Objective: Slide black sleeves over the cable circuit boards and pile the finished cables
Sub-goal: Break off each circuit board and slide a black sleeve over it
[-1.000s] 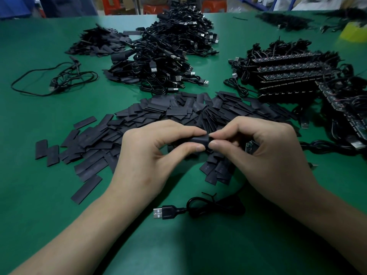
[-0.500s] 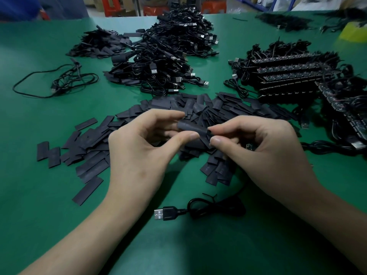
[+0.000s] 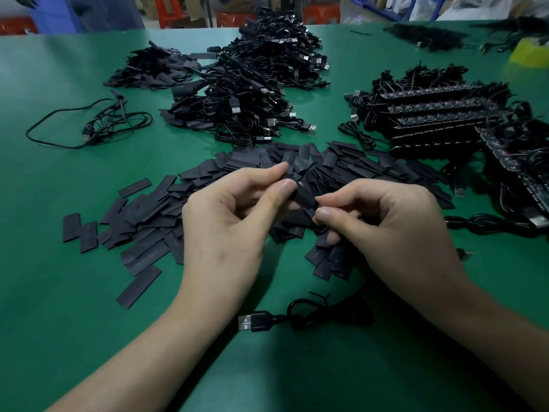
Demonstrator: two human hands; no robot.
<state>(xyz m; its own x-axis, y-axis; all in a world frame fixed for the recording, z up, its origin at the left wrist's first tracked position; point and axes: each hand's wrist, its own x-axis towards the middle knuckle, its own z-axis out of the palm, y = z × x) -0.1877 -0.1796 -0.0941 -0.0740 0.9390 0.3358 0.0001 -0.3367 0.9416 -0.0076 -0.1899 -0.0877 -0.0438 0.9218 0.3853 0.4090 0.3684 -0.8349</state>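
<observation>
My left hand (image 3: 228, 221) pinches a black sleeve (image 3: 304, 196) between thumb and forefinger, tilted down to the right. My right hand (image 3: 383, 224) pinches the sleeve's lower right end; the circuit board is hidden inside my fingers. The cable (image 3: 326, 315) coils on the green table below my hands, and its USB plug (image 3: 252, 322) points left. Loose flat sleeves (image 3: 142, 215) lie spread behind and left of my hands. A big pile of sleeved cables (image 3: 252, 93) lies at the back centre.
Racks of cables with bare boards (image 3: 439, 120) stand at the right. One loose cable (image 3: 98, 123) lies at the left. A second heap of sleeves (image 3: 151, 69) sits far left, a yellow object (image 3: 531, 53) at far right. The table (image 3: 59, 292) front is bare green.
Both hands have lifted a little, and the sleeve has tilted from level to slanting down to the right. My left thumb and forefinger have shifted farther up along the sleeve.
</observation>
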